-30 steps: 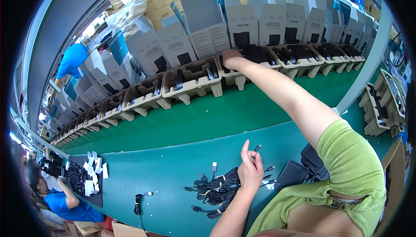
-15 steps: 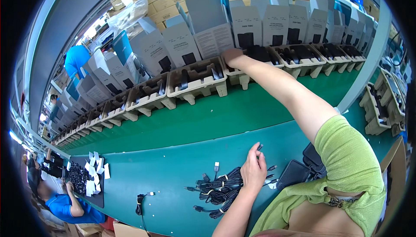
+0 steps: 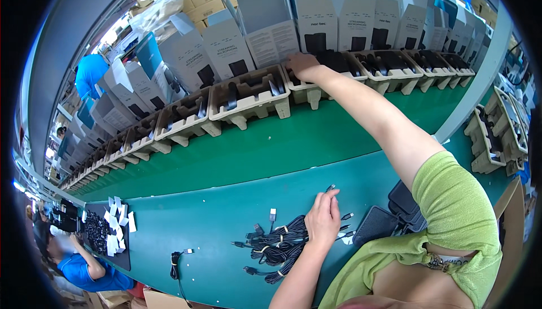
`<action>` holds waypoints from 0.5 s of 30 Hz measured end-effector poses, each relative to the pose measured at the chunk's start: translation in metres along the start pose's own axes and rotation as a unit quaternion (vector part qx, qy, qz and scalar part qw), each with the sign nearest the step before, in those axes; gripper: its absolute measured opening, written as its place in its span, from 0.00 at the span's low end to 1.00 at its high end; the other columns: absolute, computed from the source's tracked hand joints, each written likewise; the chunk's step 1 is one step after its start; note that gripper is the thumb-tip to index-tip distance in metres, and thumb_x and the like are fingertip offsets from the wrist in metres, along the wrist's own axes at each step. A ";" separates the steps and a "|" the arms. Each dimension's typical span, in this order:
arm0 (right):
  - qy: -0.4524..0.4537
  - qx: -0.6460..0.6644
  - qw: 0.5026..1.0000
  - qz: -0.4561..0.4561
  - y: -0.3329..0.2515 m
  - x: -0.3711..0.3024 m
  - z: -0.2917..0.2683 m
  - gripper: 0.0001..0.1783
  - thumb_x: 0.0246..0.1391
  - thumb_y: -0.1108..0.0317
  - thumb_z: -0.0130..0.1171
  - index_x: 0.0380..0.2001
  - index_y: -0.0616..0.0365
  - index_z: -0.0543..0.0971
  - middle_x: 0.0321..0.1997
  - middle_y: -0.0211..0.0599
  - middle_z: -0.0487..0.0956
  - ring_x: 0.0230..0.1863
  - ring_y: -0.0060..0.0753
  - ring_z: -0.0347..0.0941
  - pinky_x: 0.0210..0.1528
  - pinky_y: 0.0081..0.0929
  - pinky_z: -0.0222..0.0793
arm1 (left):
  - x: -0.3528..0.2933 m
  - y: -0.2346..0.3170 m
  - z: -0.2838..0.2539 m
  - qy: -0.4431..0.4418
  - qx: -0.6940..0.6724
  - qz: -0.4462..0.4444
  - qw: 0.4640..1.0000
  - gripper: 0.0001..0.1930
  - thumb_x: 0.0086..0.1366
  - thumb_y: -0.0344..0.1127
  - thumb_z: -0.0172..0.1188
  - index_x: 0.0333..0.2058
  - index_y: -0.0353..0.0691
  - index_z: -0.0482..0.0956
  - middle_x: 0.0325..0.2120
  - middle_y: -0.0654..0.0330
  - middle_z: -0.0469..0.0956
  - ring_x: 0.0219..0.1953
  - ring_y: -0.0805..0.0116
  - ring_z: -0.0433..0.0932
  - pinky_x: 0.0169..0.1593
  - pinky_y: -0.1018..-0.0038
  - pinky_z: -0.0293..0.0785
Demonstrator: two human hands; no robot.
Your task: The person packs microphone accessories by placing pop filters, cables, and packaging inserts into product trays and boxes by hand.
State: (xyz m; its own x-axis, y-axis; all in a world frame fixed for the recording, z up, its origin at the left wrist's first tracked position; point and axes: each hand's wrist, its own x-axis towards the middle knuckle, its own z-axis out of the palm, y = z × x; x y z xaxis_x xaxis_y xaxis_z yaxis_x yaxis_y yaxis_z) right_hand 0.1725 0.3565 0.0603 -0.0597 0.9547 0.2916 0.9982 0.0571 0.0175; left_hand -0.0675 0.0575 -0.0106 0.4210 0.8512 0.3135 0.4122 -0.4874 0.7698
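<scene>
My right arm stretches across the bench, and my right hand [image 3: 303, 66] is at a tan moulded tray [image 3: 305, 95] in the back row. Its fingers dip into the tray, their tips hidden. My left hand [image 3: 323, 217] rests at the right end of a pile of black USB cables [image 3: 279, 247] tied with pale bands. Its fingers are curled together, with a small cable plug [image 3: 331, 187] sticking out past them. Beside that hand lie dark mesh-faced devices [image 3: 375, 225]. Inside the tray left of my right hand [image 3: 248, 103] sit black parts.
Open grey-white cartons [image 3: 226, 49] stand behind the tray row. One tied cable [image 3: 175, 265] lies apart on the green bench [image 3: 220, 224]. A person in blue [image 3: 84, 272] sits left by a dark mat with small black parts. More trays [image 3: 485, 139] are stacked right, past a metal post.
The view has shifted slightly, so the trays sit a little further left and higher. My left fingers have curled in more. My right hand remains at the same tray.
</scene>
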 end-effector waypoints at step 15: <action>0.100 0.171 0.971 -0.133 0.001 -0.166 -0.095 0.12 0.51 0.66 0.51 0.40 0.52 0.74 0.42 0.32 0.70 0.49 0.37 0.65 0.48 0.35 0.64 | -0.010 -0.020 0.007 -0.018 -0.205 -0.071 0.976 0.08 0.63 0.28 0.48 0.41 0.38 0.72 0.26 0.61 0.73 0.22 0.75 0.71 0.25 0.79 0.68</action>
State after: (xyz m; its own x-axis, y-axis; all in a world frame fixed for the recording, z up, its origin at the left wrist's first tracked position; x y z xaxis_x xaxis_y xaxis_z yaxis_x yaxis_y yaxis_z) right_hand 0.1838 0.1705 0.1033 -0.2802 0.8195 0.4999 0.8871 0.4201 -0.1913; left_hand -0.0741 0.0578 -0.0330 0.4152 0.8931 0.1730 0.1136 -0.2396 0.9642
